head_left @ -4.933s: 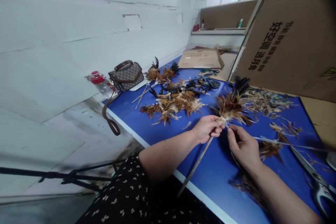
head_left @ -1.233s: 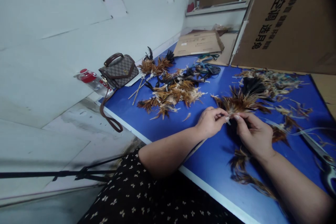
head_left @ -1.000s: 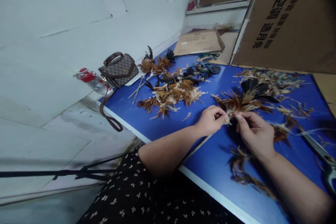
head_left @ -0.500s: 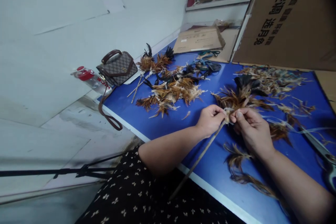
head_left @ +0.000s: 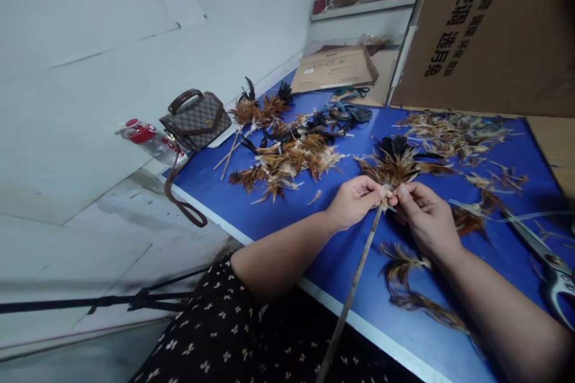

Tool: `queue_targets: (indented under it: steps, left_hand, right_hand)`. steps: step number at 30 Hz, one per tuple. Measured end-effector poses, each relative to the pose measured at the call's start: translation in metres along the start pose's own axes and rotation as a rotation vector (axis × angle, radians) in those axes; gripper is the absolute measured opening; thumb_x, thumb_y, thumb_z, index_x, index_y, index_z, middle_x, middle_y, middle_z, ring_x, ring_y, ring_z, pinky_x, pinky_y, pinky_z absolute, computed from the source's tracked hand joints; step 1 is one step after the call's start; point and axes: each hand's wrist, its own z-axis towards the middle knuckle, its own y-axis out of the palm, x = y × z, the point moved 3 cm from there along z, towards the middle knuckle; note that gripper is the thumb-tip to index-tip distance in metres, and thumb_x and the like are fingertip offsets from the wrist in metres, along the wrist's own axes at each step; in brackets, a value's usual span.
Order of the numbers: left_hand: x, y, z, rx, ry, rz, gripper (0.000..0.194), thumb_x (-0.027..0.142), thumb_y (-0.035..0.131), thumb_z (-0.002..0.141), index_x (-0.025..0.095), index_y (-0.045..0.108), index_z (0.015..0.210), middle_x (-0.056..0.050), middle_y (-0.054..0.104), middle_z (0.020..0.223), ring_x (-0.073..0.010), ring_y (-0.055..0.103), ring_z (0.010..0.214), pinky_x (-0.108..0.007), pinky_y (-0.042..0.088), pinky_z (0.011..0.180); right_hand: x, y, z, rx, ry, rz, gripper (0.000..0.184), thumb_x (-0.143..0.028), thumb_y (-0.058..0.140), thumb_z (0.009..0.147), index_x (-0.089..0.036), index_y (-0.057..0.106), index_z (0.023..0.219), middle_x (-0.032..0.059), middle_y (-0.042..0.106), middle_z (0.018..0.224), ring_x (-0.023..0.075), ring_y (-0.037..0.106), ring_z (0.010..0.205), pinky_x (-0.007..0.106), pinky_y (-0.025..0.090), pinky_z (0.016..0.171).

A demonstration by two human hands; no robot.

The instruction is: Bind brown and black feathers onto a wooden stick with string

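Both of my hands meet at the base of a brown and black feather bunch (head_left: 393, 161), which sits at the upper end of a thin stick (head_left: 353, 293). My left hand (head_left: 359, 200) is closed, thumb and fingers pinching the bound base. From the other side, my right hand (head_left: 426, 215) pinches the same spot with thumb and forefinger; a pale tie or strip shows there, though its detail is too small to make out. The stick slants down past the table's front edge toward my lap. Loose feathers (head_left: 399, 266) lie just below my right hand.
Feather bundles (head_left: 291, 158) are heaped left on the blue table (head_left: 269, 221). More loose feathers (head_left: 453, 134) lie at the back right. Large scissors (head_left: 545, 257) rest at the right. A handbag (head_left: 200, 122) and a bottle (head_left: 150, 137) stand far left, cardboard (head_left: 335, 69) behind.
The stick's lower end has swung to the right and stands steeper. My hands have drawn closer together at the feather base. The whole view has shifted slightly.
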Motion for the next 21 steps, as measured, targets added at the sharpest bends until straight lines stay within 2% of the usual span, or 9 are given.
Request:
queue_targets:
  steps: [4, 6, 8, 11, 13, 14, 18, 21]
  left_hand:
    - [0.001, -0.007, 0.003, -0.042, -0.065, 0.057, 0.060, 0.059, 0.103, 0.074, 0.015, 0.066, 0.090, 0.001, 0.070, 0.070, -0.0058, 0.056, 0.060, -0.022, 0.041, 0.060]
    - [0.003, -0.009, 0.004, -0.055, -0.080, 0.091, 0.059, 0.059, 0.102, 0.076, 0.015, 0.065, 0.089, 0.001, 0.069, 0.068, -0.0060, 0.056, 0.057, -0.022, 0.040, 0.057]
    - [0.004, -0.010, 0.004, -0.088, -0.085, 0.111, 0.060, 0.058, 0.103, 0.075, 0.015, 0.064, 0.090, -0.001, 0.072, 0.070, -0.0067, 0.058, 0.056, -0.023, 0.041, 0.056]
    - [0.006, -0.010, 0.005, -0.129, -0.087, 0.124, 0.064, 0.057, 0.106, 0.068, 0.016, 0.063, 0.091, 0.000, 0.073, 0.069, -0.0082, 0.061, 0.053, -0.023, 0.045, 0.055]
    - [0.005, -0.011, 0.006, -0.132, -0.090, 0.147, 0.064, 0.056, 0.108, 0.065, 0.015, 0.066, 0.092, 0.000, 0.072, 0.068, -0.0084, 0.061, 0.054, -0.023, 0.048, 0.056]
    - [0.004, -0.012, 0.007, -0.129, -0.091, 0.162, 0.064, 0.055, 0.108, 0.065, 0.013, 0.069, 0.093, 0.000, 0.073, 0.068, -0.0082, 0.062, 0.054, -0.023, 0.049, 0.057]
    - [0.000, -0.014, 0.009, -0.132, -0.104, 0.202, 0.058, 0.049, 0.107, 0.068, 0.011, 0.075, 0.097, 0.000, 0.073, 0.069, -0.0087, 0.063, 0.056, -0.024, 0.050, 0.058]
    - [-0.003, -0.014, 0.008, -0.169, -0.103, 0.241, 0.044, 0.041, 0.101, 0.076, 0.010, 0.076, 0.095, 0.001, 0.072, 0.067, -0.0084, 0.062, 0.056, -0.023, 0.049, 0.057]
  right_hand:
    - [0.000, -0.006, -0.003, 0.045, -0.035, -0.073, 0.037, -0.061, 0.087, 0.098, -0.026, 0.079, 0.092, 0.0003, 0.066, 0.067, 0.0138, 0.048, 0.052, 0.029, 0.040, 0.047]
    - [0.000, -0.011, -0.002, 0.098, -0.097, -0.127, 0.034, -0.058, 0.087, 0.098, -0.025, 0.083, 0.093, 0.0047, 0.076, 0.086, 0.0137, 0.052, 0.055, 0.030, 0.043, 0.048]
    - [-0.001, -0.015, 0.000, 0.143, -0.199, -0.215, 0.032, -0.056, 0.087, 0.098, -0.026, 0.084, 0.089, 0.0090, 0.081, 0.109, 0.0163, 0.061, 0.064, 0.033, 0.050, 0.051]
    - [-0.007, -0.017, 0.001, 0.154, -0.356, -0.388, 0.027, -0.050, 0.084, 0.100, -0.027, 0.083, 0.086, 0.0103, 0.081, 0.113, 0.0258, 0.075, 0.093, 0.041, 0.064, 0.077]
    - [-0.012, -0.016, 0.001, 0.128, -0.416, -0.458, 0.021, -0.045, 0.082, 0.102, -0.028, 0.085, 0.090, 0.0099, 0.081, 0.112, 0.0288, 0.077, 0.106, 0.047, 0.065, 0.096]
    - [-0.016, -0.015, 0.001, 0.112, -0.435, -0.476, 0.018, -0.043, 0.082, 0.102, -0.028, 0.085, 0.092, 0.0099, 0.081, 0.113, 0.0293, 0.077, 0.108, 0.050, 0.064, 0.100]
    - [-0.027, -0.005, -0.003, 0.061, -0.507, -0.511, 0.012, -0.038, 0.082, 0.102, -0.028, 0.087, 0.096, 0.0108, 0.082, 0.118, 0.0302, 0.078, 0.111, 0.051, 0.065, 0.101]
    - [-0.029, 0.005, -0.006, 0.012, -0.548, -0.513, 0.012, -0.036, 0.081, 0.104, -0.029, 0.088, 0.097, 0.0103, 0.082, 0.119, 0.0298, 0.079, 0.112, 0.050, 0.066, 0.100]
